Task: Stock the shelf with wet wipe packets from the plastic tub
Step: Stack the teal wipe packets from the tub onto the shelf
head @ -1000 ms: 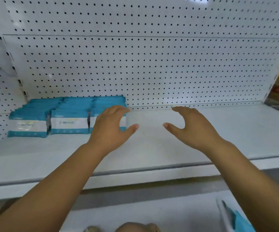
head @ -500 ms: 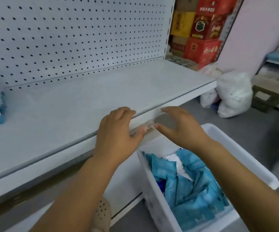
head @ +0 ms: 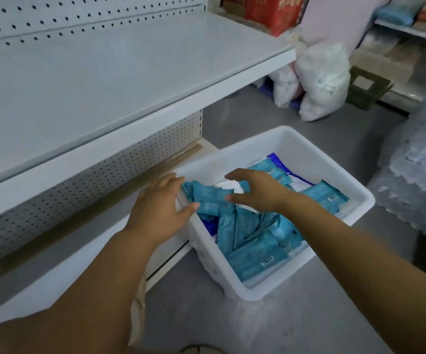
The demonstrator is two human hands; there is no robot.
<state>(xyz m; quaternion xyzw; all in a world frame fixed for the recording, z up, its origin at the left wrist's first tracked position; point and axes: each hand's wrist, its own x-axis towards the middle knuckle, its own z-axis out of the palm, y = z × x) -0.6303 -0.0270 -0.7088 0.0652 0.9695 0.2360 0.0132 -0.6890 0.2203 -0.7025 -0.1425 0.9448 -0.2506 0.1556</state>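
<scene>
A white plastic tub (head: 329, 159) stands on the grey floor at the right end of the shelf unit. Several teal wet wipe packets (head: 255, 249) lie jumbled inside it, with some white and dark blue packs among them. My left hand (head: 161, 208) hovers over the tub's near-left rim, fingers apart, holding nothing. My right hand (head: 258, 190) is spread above the packets in the tub's left half, thumb and fingers apart, and grips nothing. The white shelf (head: 120, 72) above and to the left shows a bare top in this view.
White tied bags (head: 319, 77) sit on the floor beyond the tub, with red cartons (head: 275, 11) behind them. A dark green crate (head: 367, 88) stands at the right. Bubble wrap (head: 421, 180) bulges close to the tub's right side. A lower shelf board (head: 74, 251) runs below my left forearm.
My view swung from the shelf and its stacked packets down and right to the tub. Both hands dropped from the shelf edge to just over the packets in the tub.
</scene>
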